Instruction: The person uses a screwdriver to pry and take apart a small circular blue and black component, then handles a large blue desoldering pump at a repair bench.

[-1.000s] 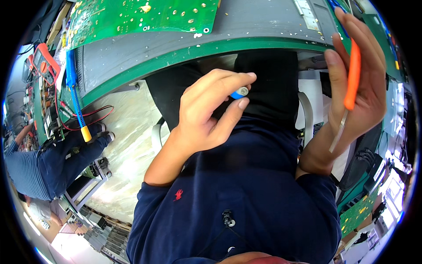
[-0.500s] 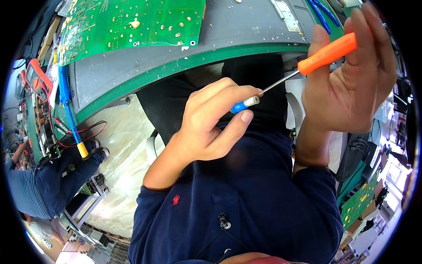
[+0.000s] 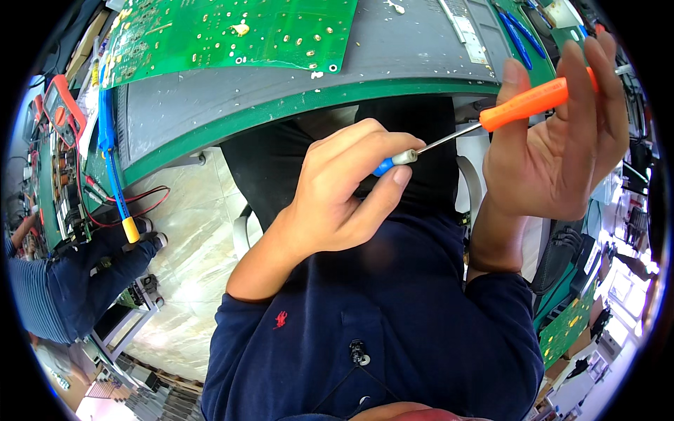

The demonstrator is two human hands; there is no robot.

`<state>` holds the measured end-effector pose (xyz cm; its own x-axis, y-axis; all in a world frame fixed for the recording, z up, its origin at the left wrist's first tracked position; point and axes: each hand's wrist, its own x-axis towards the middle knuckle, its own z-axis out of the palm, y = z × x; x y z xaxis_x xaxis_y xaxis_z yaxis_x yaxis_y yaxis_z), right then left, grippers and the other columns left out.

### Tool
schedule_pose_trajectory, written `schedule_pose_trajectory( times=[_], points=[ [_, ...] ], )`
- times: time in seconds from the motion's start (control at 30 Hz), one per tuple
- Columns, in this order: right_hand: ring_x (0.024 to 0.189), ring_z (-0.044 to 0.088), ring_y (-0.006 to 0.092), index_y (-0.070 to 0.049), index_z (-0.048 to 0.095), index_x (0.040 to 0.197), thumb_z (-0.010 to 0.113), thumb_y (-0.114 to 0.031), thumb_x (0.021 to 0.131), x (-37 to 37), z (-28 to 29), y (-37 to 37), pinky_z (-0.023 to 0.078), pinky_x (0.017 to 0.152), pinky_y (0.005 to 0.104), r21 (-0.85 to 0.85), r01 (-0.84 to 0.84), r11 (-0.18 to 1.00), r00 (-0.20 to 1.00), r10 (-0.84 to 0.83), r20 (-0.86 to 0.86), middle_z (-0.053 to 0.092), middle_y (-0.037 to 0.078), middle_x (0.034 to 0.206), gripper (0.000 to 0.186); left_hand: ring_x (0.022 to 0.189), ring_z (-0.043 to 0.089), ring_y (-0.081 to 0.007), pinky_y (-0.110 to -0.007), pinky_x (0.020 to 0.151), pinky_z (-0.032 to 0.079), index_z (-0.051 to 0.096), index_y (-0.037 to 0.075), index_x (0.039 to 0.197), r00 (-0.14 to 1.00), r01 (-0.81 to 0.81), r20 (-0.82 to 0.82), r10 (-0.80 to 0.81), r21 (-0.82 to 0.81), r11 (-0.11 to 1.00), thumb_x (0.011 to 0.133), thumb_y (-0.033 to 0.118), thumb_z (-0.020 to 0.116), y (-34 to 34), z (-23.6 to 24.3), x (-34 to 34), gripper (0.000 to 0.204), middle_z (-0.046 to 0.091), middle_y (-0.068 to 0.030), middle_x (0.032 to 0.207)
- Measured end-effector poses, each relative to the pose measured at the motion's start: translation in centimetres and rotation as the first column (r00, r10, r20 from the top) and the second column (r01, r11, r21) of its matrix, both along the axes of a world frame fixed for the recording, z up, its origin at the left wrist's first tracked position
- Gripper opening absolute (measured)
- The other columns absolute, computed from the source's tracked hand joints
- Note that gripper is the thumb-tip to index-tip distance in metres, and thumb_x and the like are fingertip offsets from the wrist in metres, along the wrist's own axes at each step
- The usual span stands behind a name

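Observation:
My left hand (image 3: pixel 337 189) pinches a small cylinder (image 3: pixel 404 158), blue with a pale grey end, between thumb and fingers, above my lap. In my right hand (image 3: pixel 554 140) a screwdriver (image 3: pixel 525 105) with an orange handle lies between the thumb and the outstretched fingers. Its thin metal shaft slants down to the left, and the tip is at the pale end of the cylinder, beside my left forefinger. Whether the tip sits inside that end is too small to tell. The left fingers hide much of the cylinder.
A large green circuit board (image 3: pixel 239 42) lies on the grey mat (image 3: pixel 400 59) ahead of me. Blue-handled pliers (image 3: pixel 518 38) lie at the far right. A blue tool with a yellow tip (image 3: pixel 119 189) hangs off the left edge, near a red multimeter (image 3: pixel 64 112). Another person (image 3: pixel 56 288) is at the left.
My right hand and the screwdriver's handle have come down slightly, and the fingers have shifted on the handle. The bench and board appear a little farther right. The left hand keeps its hold.

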<state>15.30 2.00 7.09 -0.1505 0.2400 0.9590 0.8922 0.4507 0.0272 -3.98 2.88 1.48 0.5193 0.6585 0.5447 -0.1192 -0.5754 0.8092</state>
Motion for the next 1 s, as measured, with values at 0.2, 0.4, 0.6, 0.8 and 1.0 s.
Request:
schedule_pose_trajectory(
  times=[0.2, 0.4, 0.6, 0.8, 1.0],
  points=[
    [0.116, 0.052, 0.0384, 0.011, 0.057, 0.112, 0.075, 0.009, 0.069, -0.2, 0.2, -0.1, 0.053, 0.094, 0.0401, 0.012, -0.011, 1.000, 0.999, 0.010, 0.031, 0.048, 0.020, 0.119, 0.047, 0.059, 0.053, -0.0227, -0.029, 0.052, 0.041, 0.061, -0.005, 0.097, 0.999, -0.022, 0.049, 0.021, 0.033, 0.999, 0.076, -0.003, 0.060, 0.0, -0.1, 0.0, 0.021, 0.056, -0.0118, 0.073],
    [0.115, 0.053, 0.0393, 0.009, 0.059, 0.111, 0.075, 0.009, 0.070, -0.1, 0.5, -0.2, 0.051, 0.096, 0.0432, 0.035, -0.010, 0.999, 0.998, 0.008, 0.065, 0.049, 0.019, 0.118, 0.044, 0.062, 0.053, -0.0217, -0.029, 0.056, 0.042, 0.061, -0.005, 0.098, 1.000, -0.013, 0.022, 0.012, 0.019, 1.000, 0.079, -0.001, 0.058, 0.0, 0.2, -0.4, 0.019, 0.058, -0.0122, 0.076],
    [0.115, 0.053, 0.0394, 0.008, 0.060, 0.110, 0.074, 0.008, 0.071, 0.1, 0.5, -0.4, 0.051, 0.095, 0.0431, 0.027, 0.017, 0.999, 0.996, -0.019, 0.084, 0.050, 0.019, 0.116, 0.041, 0.070, 0.057, -0.0200, -0.028, 0.065, 0.045, 0.061, -0.006, 0.100, 1.000, -0.001, 0.005, 0.001, -0.018, 1.000, 0.082, 0.002, 0.054, -0.1, 0.2, -0.9, 0.021, 0.063, -0.0137, 0.084],
    [0.116, 0.052, 0.0404, 0.008, 0.061, 0.107, 0.073, 0.008, 0.072, 0.3, 0.5, -0.4, 0.051, 0.095, 0.0440, 0.028, -0.011, 1.000, 0.996, 0.009, 0.088, 0.052, 0.019, 0.114, 0.038, 0.069, 0.056, -0.0189, -0.028, 0.064, 0.045, 0.061, -0.006, 0.101, 0.999, 0.045, 0.033, -0.043, -0.053, 0.998, 0.083, 0.003, 0.053, -0.1, 0.3, -1.1, 0.021, 0.063, -0.0136, 0.084],
    [0.114, 0.052, 0.0449, 0.011, 0.060, 0.107, 0.059, 0.015, 0.076, 0.3, 0.9, -1.4, 0.051, 0.094, 0.0450, -0.128, -0.108, 0.986, 0.982, 0.126, 0.138, 0.051, 0.022, 0.117, 0.031, 0.064, 0.053, -0.0206, -0.028, 0.056, 0.043, 0.060, -0.004, 0.102, 0.999, 0.004, 0.044, -0.003, -0.038, 0.999, 0.084, 0.000, 0.056, 0.0, 0.1, -0.7, 0.018, 0.056, -0.0112, 0.076]
  ],
)
